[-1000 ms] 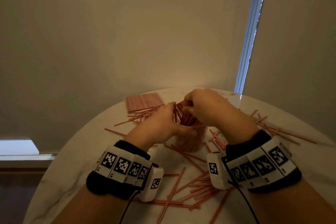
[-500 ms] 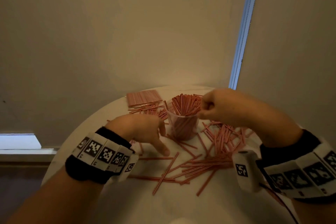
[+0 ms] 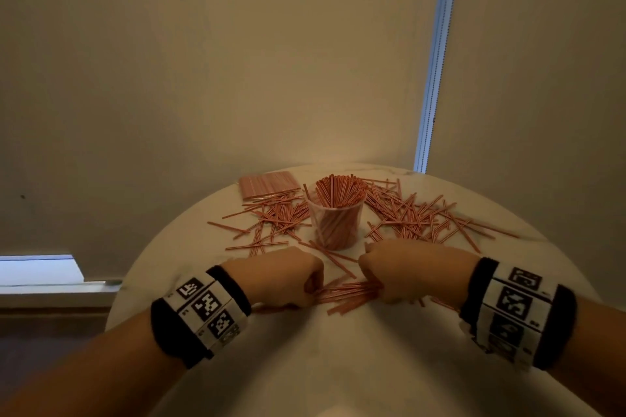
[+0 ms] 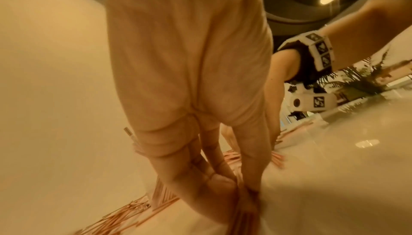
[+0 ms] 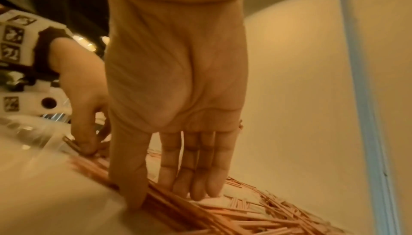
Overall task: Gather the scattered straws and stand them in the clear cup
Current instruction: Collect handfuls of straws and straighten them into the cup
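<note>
Both hands (image 3: 281, 276) (image 3: 403, 269) pinch a straw bundle (image 3: 345, 293) near the table edge (image 3: 135, 284).

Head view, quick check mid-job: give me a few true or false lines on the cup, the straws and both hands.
1. The clear cup stands upright with straws in it. True.
2. Both hands are at one bundle of straws in front of the cup. True.
3. The left hand is holding the cup. False: it is at the bundle, apart from the cup.
4. All straws are gathered. False: loose straws lie either side of the cup.
5. The right hand is raised over the cup. False: it is down on the table.
</note>
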### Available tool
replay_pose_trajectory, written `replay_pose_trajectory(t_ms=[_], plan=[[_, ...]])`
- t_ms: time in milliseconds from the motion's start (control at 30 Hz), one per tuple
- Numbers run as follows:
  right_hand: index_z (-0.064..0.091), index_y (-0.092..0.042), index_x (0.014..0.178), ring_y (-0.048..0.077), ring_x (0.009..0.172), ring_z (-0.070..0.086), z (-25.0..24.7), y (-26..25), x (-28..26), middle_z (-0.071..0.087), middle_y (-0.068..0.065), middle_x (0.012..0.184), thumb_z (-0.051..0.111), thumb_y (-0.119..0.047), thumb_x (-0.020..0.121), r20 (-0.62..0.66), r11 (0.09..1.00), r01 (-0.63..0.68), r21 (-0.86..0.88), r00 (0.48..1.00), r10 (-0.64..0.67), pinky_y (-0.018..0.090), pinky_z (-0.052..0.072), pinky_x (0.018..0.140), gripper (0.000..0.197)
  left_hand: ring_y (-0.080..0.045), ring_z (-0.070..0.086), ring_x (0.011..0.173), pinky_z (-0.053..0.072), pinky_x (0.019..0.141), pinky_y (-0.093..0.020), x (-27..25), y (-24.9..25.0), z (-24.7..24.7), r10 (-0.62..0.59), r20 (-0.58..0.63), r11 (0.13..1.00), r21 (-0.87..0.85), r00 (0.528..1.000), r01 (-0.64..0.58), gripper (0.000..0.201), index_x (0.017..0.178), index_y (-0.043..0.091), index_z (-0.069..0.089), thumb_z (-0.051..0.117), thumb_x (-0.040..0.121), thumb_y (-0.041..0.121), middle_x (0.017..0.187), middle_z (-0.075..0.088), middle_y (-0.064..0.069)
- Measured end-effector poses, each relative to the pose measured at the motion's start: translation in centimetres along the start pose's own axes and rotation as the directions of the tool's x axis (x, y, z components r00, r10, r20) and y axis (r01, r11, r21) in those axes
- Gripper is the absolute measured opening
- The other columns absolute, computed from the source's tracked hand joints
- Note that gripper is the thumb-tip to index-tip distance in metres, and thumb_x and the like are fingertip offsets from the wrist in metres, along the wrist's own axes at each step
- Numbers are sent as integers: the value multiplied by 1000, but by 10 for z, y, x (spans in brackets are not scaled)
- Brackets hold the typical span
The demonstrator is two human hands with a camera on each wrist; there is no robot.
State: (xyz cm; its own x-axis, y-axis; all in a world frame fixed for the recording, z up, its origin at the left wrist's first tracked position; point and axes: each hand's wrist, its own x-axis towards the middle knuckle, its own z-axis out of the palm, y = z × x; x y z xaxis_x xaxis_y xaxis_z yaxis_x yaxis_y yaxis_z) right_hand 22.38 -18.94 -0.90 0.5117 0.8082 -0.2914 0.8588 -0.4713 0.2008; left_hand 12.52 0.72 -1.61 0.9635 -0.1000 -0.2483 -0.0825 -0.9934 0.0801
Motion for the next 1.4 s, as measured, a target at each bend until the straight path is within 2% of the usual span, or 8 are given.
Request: replay_pose_trajectory(t_ms=[367, 500, 833, 1000, 1100, 1200, 1333, 1400], plan=[[55, -13, 122, 20, 79, 46, 9, -11, -3, 60, 8, 103, 51, -22, 99, -137, 988, 103, -111, 983, -118, 35, 42, 68, 25, -35, 61, 103, 52, 83, -42, -9, 21, 9, -55, -7, 972, 227, 998, 56, 27, 122, 6, 54, 57, 97, 18, 117, 60, -17], [56, -19, 117, 15, 78, 47, 7, -3, -5, 51, -4, 88, 52, -20, 100, -190, 995, 94, -37, 977, -100, 29, 38, 67, 17, -34, 61, 103, 53, 85, -41, -15, 9, 7, -81, 13, 979, 191, 997, 77, 26, 122, 7, 54, 55, 99, 19, 117, 58, -16], [47, -40, 80, 2, 71, 59, -28, 20, -30, 61, -12, 77, 63, -26, 95, -390, 894, 68, 443, 912, 124, 21, 43, 59, 26, -5, 59, 76, 47, 69, -22, -28, -30, -7, -110, -109, 960, -270, 988, 77, 10, 112, 23, 51, 43, 107, 25, 94, 66, 7], [55, -36, 84, 3, 70, 64, -40, 20, -34, 66, -11, 77, 67, -30, 93, -426, 778, 92, 621, 873, 236, 22, 46, 62, 16, -17, 54, 82, 53, 83, -49, -25, -25, -11, -228, -209, 813, -579, 951, 68, 26, 118, 16, 62, 41, 103, 14, 94, 60, 0], [60, -34, 88, 0, 68, 67, -51, 18, -39, 70, -11, 75, 67, -29, 93, -443, 704, 145, 696, 857, 261, 21, 48, 62, 10, -13, 49, 76, 45, 68, -38, -24, -15, -13, -326, -304, 626, -779, 895, -37, 25, 106, 25, 61, 41, 107, 41, 88, 56, 4], [63, -32, 99, -1, 74, 70, -62, 10, -42, 72, -18, 82, 66, -27, 93, -446, 606, 225, 763, 862, 241, 24, 53, 71, 8, -9, 53, 75, 50, 68, -31, -21, 0, -19, -344, -381, 566, -813, 858, -135, 53, 113, 34, 55, 35, 93, 79, 88, 57, 7], [65, -33, 100, 0, 78, 71, -74, -8, -40, 73, -18, 84, 66, -27, 93, -458, 528, 295, 796, 864, 207, 28, 56, 76, 9, -9, 71, 96, 60, 88, -38, -11, 25, -30, -345, -457, 489, -833, 820, -259, 83, 125, 28, 54, 42, 77, 95, 109, 72, 6], [66, -27, 109, 5, 81, 73, -77, -19, -34, 75, -9, 89, 65, -24, 94, -462, 480, 320, 817, 861, 212, 31, 59, 78, 16, -10, 75, 95, 63, 80, -34, -5, 37, -35, -325, -488, 421, -842, 810, -338, 78, 122, 27, 58, 47, 78, 91, 106, 76, 5]])
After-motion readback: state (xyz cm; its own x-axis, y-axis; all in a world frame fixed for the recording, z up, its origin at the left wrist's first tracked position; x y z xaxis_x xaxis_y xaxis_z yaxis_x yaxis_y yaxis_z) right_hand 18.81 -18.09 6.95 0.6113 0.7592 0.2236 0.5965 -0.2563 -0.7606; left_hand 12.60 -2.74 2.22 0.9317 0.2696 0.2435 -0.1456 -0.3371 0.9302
